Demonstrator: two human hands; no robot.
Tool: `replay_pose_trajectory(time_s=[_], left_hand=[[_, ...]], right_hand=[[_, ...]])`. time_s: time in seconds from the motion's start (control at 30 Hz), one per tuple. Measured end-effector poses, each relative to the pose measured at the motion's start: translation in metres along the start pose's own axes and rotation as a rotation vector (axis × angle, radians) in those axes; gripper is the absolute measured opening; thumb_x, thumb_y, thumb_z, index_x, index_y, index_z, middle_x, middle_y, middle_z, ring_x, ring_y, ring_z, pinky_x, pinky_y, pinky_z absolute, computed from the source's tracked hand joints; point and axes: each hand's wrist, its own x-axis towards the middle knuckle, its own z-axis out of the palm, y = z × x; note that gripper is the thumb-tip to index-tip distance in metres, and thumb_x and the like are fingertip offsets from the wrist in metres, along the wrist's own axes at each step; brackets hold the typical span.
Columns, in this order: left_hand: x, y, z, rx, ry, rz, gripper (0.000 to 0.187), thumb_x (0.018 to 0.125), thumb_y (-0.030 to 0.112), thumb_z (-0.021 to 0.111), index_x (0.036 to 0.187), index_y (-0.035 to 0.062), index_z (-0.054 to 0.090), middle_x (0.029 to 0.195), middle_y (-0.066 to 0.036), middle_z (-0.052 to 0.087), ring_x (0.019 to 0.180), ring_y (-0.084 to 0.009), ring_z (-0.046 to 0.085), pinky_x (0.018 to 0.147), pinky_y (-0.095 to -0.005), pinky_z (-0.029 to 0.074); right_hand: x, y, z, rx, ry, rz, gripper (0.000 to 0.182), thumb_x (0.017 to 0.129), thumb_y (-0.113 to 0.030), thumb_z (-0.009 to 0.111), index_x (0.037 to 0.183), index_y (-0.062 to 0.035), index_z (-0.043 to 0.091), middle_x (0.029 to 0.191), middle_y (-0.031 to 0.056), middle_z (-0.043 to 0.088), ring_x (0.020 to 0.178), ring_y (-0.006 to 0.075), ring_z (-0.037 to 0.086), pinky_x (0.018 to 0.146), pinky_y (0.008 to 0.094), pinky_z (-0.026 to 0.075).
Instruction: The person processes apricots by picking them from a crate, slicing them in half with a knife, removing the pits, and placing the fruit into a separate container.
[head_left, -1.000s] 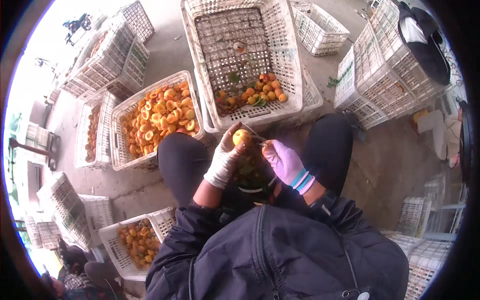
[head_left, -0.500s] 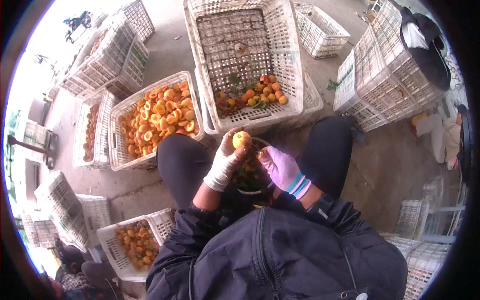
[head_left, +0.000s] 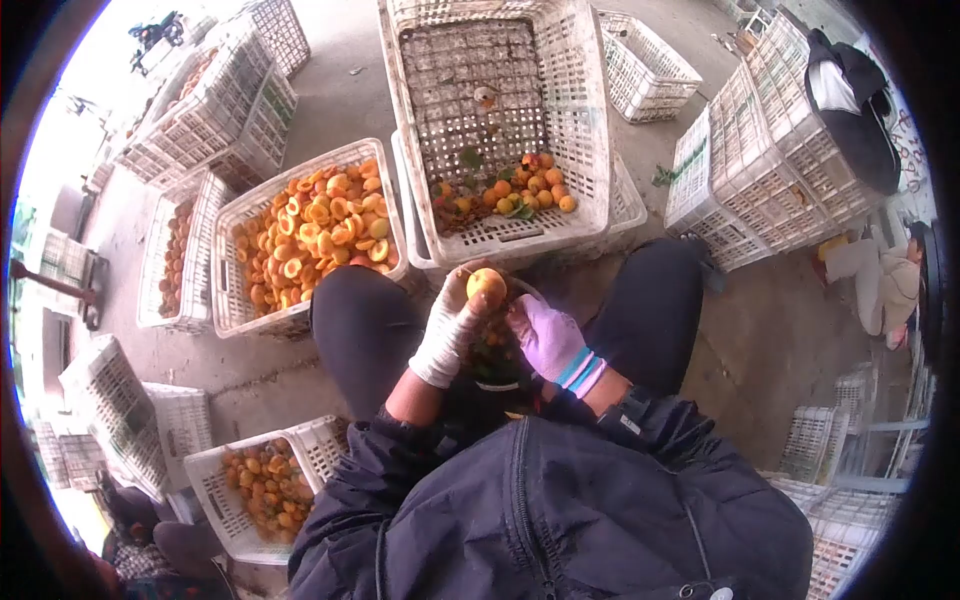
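Observation:
My left hand (head_left: 445,328), in a white glove, is closed around a yellow-orange apricot (head_left: 486,287) held up between my knees. Close on its right is my right hand (head_left: 552,343) in a purple glove with blue cuff stripes. Its fingers are curled together near the fruit, and what they hold cannot be made out. Below both hands a bucket (head_left: 497,385) stands between my legs, its contents dark and partly hidden. In front of me a large white crate (head_left: 575,110) is tipped toward me, with whole apricots (head_left: 530,190) gathered at its near end.
To the left, a white crate (head_left: 222,270) holds halved apricots (head_left: 320,225). Another crate of apricots (head_left: 265,490) sits at lower left. Stacked crates (head_left: 770,150) with dark clothing (head_left: 850,110) stand at right. A person (head_left: 880,280) is at the far right edge.
My right hand has moved slightly left, nearer the apricot. The apricot has shifted a little lower in my left hand's grip. The whole view has tilted slightly.

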Motion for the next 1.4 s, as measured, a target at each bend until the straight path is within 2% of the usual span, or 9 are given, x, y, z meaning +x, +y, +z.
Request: replay_pose_trajectory(time_s=[0.17,0.43,0.67,0.77,0.93,1.13,1.27,1.33,1.4], left_hand=[[0.006,-0.019,-0.010,-0.446,-0.043,-0.088,0.062,0.087,0.043,0.064,0.133,0.0083,0.041,0.120,-0.009,0.054,0.114,-0.0236,0.051,0.101,-0.0385,0.039],[0.007,-0.008,0.002,0.209,0.129,0.218,0.071,0.086,0.046,0.064,0.139,0.0097,0.033,0.111,-0.005,0.051,0.098,-0.0174,0.053,0.086,-0.0299,0.046],[0.017,-0.027,-0.021,-0.254,0.211,0.043,0.061,0.091,0.047,0.057,0.134,0.0098,0.037,0.104,-0.006,0.052,0.086,-0.0162,0.054,0.075,-0.0296,0.049],[0.009,-0.015,-0.008,0.178,0.184,0.148,0.055,0.091,0.038,0.060,0.132,0.0100,0.038,0.102,-0.005,0.053,0.085,-0.0148,0.054,0.074,-0.0294,0.049],[0.008,-0.022,-0.015,0.050,0.210,-0.018,0.054,0.089,0.039,0.063,0.128,0.0091,0.041,0.102,-0.005,0.056,0.090,-0.0141,0.056,0.079,-0.0285,0.048],[0.012,-0.018,-0.012,-0.506,0.210,-0.174,0.087,0.076,0.077,0.049,0.118,0.0008,0.050,0.115,-0.023,0.058,0.103,-0.0360,0.057,0.094,-0.0475,0.042],[0.013,-0.010,-0.023,-0.756,-0.103,-0.127,0.076,0.085,0.070,0.043,0.118,0.0025,0.052,0.118,-0.020,0.058,0.104,-0.0374,0.056,0.095,-0.0481,0.042],[0.018,-0.019,-0.030,-0.688,0.072,-0.151,0.075,0.085,0.069,0.045,0.120,0.0031,0.051,0.113,-0.017,0.059,0.103,-0.0351,0.056,0.096,-0.0487,0.042],[0.014,-0.021,-0.020,-0.517,0.190,-0.120,0.071,0.087,0.061,0.052,0.127,0.0035,0.048,0.115,-0.012,0.057,0.105,-0.0276,0.056,0.099,-0.0445,0.041]], right_hand=[[0.012,-0.007,0.005,-0.108,0.075,-0.047,0.024,0.092,-0.030,0.053,0.091,-0.0066,0.054,0.078,0.0185,0.063,0.076,0.0410,0.060,0.063,0.0483,0.048],[0.020,-0.015,-0.001,-0.102,0.019,-0.045,0.024,0.092,-0.030,0.053,0.090,-0.0067,0.054,0.079,0.0179,0.064,0.076,0.0400,0.061,0.063,0.0476,0.048],[0.019,-0.013,0.011,-0.137,0.027,-0.054,0.024,0.092,-0.032,0.054,0.091,-0.0077,0.055,0.076,0.0168,0.064,0.072,0.0395,0.062,0.060,0.0480,0.048],[0.022,-0.009,0.010,-0.117,0.054,-0.097,0.024,0.092,-0.031,0.054,0.091,-0.0075,0.055,0.076,0.0172,0.064,0.072,0.0396,0.062,0.060,0.0484,0.048],[0.025,-0.007,0.013,-0.131,0.048,-0.098,0.023,0.091,-0.030,0.055,0.090,-0.0076,0.054,0.078,0.0182,0.064,0.074,0.0394,0.062,0.061,0.0480,0.048],[0.009,0.002,0.014,-0.141,0.022,-0.123,0.019,0.089,-0.027,0.058,0.089,-0.0077,0.054,0.083,0.0167,0.064,0.078,0.0374,0.062,0.063,0.0457,0.049],[-0.013,0.024,0.007,-0.009,-0.016,-0.059,0.020,0.086,-0.025,0.063,0.089,-0.0073,0.055,0.085,0.0148,0.065,0.080,0.0356,0.063,0.064,0.0425,0.050],[-0.019,0.028,0.002,0.031,-0.069,0.190,0.029,0.085,-0.031,0.067,0.097,-0.0063,0.057,0.089,0.0124,0.067,0.082,0.0291,0.066,0.070,0.0368,0.051],[-0.014,0.026,0.001,0.204,0.028,0.119,0.034,0.085,-0.033,0.068,0.101,-0.0055,0.058,0.092,0.0108,0.066,0.084,0.0247,0.065,0.074,0.0345,0.051]])
